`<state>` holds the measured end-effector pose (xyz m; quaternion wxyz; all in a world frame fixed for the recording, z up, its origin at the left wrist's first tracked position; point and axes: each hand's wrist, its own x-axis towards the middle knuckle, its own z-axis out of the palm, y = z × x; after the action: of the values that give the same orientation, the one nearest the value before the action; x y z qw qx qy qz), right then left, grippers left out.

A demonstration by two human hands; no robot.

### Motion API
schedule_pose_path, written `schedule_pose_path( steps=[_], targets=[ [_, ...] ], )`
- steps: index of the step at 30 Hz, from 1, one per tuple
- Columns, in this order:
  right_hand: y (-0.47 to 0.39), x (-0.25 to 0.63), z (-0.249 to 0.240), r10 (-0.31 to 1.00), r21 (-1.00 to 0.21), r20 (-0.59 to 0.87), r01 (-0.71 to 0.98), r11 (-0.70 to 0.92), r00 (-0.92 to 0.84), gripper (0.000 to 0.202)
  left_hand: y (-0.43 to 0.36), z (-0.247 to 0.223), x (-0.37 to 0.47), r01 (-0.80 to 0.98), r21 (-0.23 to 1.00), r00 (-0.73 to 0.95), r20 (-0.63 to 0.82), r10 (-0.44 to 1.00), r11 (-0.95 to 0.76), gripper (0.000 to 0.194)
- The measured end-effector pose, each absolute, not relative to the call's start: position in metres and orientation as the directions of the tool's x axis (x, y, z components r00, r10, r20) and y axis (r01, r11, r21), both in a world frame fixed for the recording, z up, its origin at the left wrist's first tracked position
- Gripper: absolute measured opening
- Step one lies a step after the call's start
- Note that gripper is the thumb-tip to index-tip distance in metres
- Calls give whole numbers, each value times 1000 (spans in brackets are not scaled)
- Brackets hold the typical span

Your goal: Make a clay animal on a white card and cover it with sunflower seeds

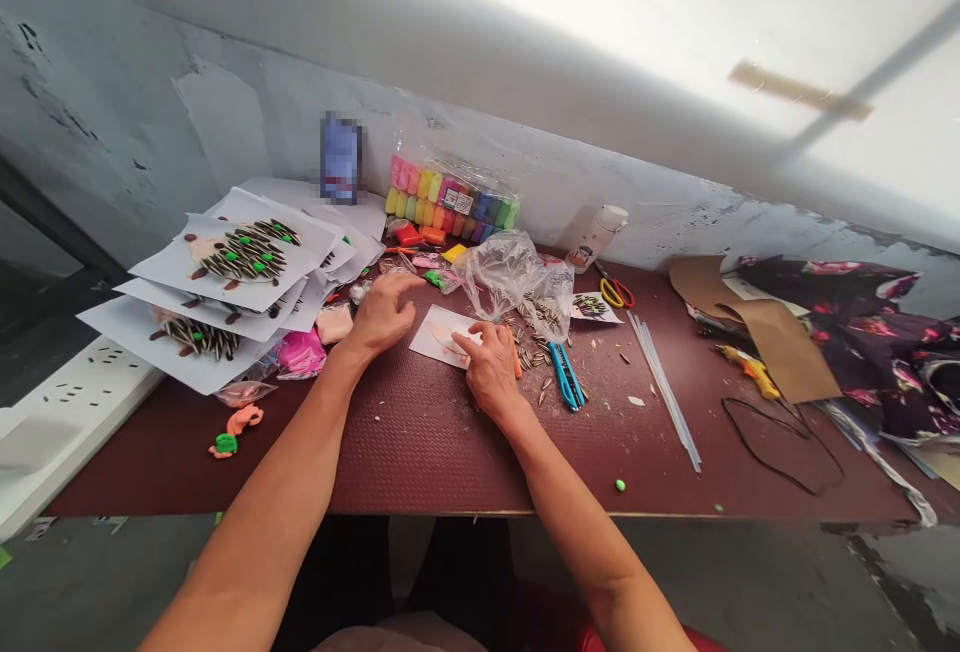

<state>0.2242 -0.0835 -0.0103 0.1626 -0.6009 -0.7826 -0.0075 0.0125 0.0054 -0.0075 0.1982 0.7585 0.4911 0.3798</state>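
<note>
A small white card lies on the table in front of me, with a flat peach clay shape on it. My right hand rests over the card's right side, its fingertips touching the clay, nothing visibly held. Left of the card, my left hand hovers with thumb and fingers apart, no object in it. Striped sunflower seeds are scattered beside my right hand, around a clear plastic bag. A blue utility knife lies just right of them. Something orange shows at the right hand's edge, partly hidden.
At left, stacked cards bear seed-and-clay hedgehogs, near a white power strip. Behind are a colourful clay pack and a white bottle. To the right lie scissors, glue sticks and a yellow glue gun with its cord.
</note>
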Motion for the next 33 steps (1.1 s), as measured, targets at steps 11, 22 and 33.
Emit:
schedule_pose_path(
  steps=[11,22,33],
  targets=[
    [-83,226,-6,937,-235,298,937,260,-185,48,11,-18,-13,811,568,-55,316,947,-142,44],
    [-82,225,-6,917,-314,367,907,282,-158,47,4,9,1,289,897,-155,387,909,-333,37],
    [-85,217,3,880,-675,474,654,342,29,22,-20,12,42,-269,948,576,15,817,172,48]
  ],
)
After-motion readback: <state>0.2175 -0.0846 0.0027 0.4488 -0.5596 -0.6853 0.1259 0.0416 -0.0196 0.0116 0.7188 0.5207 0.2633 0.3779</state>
